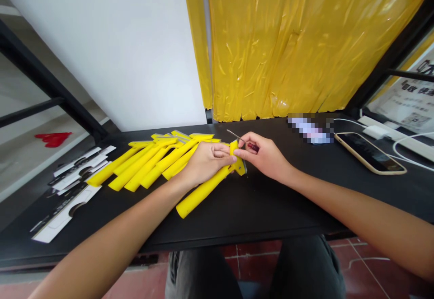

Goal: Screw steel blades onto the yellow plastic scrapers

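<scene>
My left hand (208, 161) is closed around the head end of a yellow scraper-like tool (203, 191) with a long round handle. That handle slants down toward the table's front edge. In my right hand (267, 156) is a small screwdriver (252, 147) with a dark red handle, its thin metal shaft pointing up and left. The fingers of my right hand also meet the tool's head, where a grey metal edge and a screw show. Several more yellow tools (145, 167) of the same kind lie in an overlapping row left of my left hand.
White and black printed cards (68, 213) lie at the table's left. On the right are a phone (369, 152), white cables, a power strip (400, 138) and a blurred-out item (310, 129). A white panel (135, 55) and yellow plastic sheeting (288, 46) stand behind the black table (271, 213).
</scene>
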`<state>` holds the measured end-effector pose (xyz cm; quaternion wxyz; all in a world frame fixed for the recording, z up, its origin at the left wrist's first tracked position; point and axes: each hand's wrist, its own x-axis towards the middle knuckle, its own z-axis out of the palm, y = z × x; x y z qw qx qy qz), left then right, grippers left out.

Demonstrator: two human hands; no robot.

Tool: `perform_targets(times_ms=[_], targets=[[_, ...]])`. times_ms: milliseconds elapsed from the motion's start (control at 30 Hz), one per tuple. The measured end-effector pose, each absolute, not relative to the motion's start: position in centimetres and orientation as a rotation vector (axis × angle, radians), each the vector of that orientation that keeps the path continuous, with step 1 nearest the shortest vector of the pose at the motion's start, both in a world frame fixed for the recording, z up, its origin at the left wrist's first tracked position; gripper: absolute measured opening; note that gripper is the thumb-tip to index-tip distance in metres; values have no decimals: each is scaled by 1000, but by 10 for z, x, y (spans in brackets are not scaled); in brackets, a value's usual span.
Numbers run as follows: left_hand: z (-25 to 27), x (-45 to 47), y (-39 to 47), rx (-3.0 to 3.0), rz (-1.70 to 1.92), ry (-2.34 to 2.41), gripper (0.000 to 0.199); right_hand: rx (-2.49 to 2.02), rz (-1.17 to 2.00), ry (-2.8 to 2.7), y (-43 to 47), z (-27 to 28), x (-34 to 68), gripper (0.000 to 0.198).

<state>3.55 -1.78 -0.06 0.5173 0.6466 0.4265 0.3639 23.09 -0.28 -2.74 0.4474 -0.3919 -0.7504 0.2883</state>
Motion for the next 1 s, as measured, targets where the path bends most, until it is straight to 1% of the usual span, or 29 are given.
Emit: perform_targets(times_ms=[100,233,300,367,467,600,767,1000], targets=[[-2,35,-18,1552,867,1034,19,-976,889,-1766,1,-30,230,26],[-5,35,-17,1524,829,1006,16,-1021,1226,-1609,7,-34,233,38],[-5,35,-17,1479,805,979,19,-1014,1224,-1667,10,-36,234,34],[-5,35,-17,1437,789,962,23,-981,1121,-1744,12,-36,235,31],[-3,36,-17,1438,772,955,24,-964,1062,-1757,12,-35,234,33],[-3,34,-15,1462,732,939,26,-1005,1224,-1666,9,-33,234,37],[-7,30,-8,1423,720,968,30,-977,1499,-1558,9,-30,235,34],[-7,29,-9,1438,733,955,31,-997,1440,-1611,10,-28,236,32]])
